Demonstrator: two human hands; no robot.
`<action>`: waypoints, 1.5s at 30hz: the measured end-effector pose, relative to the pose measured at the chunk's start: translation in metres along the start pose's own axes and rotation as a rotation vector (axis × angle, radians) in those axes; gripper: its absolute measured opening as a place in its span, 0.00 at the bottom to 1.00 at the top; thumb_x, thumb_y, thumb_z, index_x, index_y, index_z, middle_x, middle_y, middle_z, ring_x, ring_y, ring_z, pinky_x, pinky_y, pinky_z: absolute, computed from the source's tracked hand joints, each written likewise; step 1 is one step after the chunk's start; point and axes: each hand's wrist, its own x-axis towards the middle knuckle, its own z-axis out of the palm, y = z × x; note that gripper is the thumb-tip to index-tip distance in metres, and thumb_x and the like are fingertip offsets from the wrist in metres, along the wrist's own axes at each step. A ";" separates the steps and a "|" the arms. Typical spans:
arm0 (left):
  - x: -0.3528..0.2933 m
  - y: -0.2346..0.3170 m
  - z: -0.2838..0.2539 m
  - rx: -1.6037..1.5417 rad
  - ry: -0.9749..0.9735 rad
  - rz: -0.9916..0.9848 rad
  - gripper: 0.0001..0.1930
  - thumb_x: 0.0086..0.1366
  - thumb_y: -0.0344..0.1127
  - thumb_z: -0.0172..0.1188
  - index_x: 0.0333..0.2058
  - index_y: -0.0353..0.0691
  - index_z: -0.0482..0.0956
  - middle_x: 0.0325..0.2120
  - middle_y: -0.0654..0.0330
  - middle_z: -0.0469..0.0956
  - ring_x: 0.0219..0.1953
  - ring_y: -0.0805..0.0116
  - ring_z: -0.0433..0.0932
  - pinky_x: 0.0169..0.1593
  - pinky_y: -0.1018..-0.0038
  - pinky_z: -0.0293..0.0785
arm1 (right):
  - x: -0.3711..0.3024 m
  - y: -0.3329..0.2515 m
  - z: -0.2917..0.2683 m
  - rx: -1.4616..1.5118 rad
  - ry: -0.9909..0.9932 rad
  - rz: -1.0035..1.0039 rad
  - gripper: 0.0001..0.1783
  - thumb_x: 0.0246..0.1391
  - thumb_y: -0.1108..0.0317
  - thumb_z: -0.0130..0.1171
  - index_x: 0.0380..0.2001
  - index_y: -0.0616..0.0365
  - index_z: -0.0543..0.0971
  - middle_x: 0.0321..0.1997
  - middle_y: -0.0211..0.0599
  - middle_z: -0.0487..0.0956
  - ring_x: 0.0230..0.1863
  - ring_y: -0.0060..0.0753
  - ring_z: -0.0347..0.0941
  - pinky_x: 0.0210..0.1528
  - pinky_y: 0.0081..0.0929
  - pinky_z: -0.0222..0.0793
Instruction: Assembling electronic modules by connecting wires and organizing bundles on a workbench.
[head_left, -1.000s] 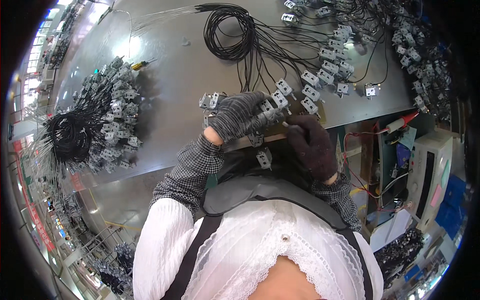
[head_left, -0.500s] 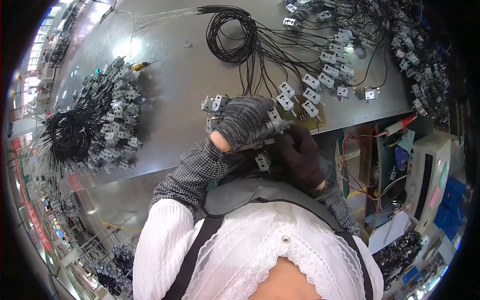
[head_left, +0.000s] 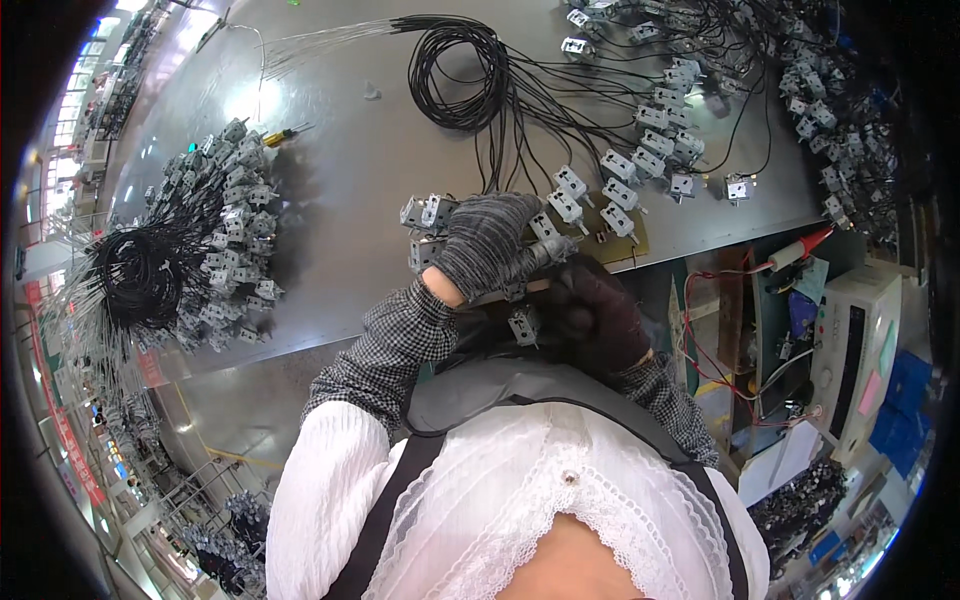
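My left hand (head_left: 490, 245), in a striped grey knit glove, is closed at the table's front edge. A small silver metal housing (head_left: 552, 250) with a pin shows at its fingertips. More metal housings (head_left: 432, 215) stand against the hand's left side, and black cables run away from behind it. My right hand (head_left: 605, 315), in a dark maroon glove, is just below the edge with its fingers curled; what they hold is hidden in shadow. Another metal housing (head_left: 523, 325) sits below the edge between my hands.
A coil of black cable (head_left: 460, 75) lies on the metal table (head_left: 340, 150), its cables leading to rows of housings (head_left: 620, 180). To the left lie a bundle of housings (head_left: 240, 220) and a yellow-handled tool (head_left: 285, 134). A white machine (head_left: 850, 340) and a red-tipped probe (head_left: 800, 250) are at right.
My right hand has shifted slightly and its fingers have curled more near the table's edge. My left hand stays almost in place.
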 end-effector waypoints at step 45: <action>-0.024 0.006 0.014 0.115 0.157 0.151 0.29 0.59 0.52 0.75 0.52 0.39 0.82 0.34 0.52 0.80 0.34 0.53 0.83 0.38 0.60 0.79 | 0.026 -0.046 0.043 -1.434 0.639 -0.542 0.21 0.81 0.59 0.43 0.62 0.64 0.73 0.60 0.45 0.83 0.60 0.35 0.81 0.64 0.33 0.75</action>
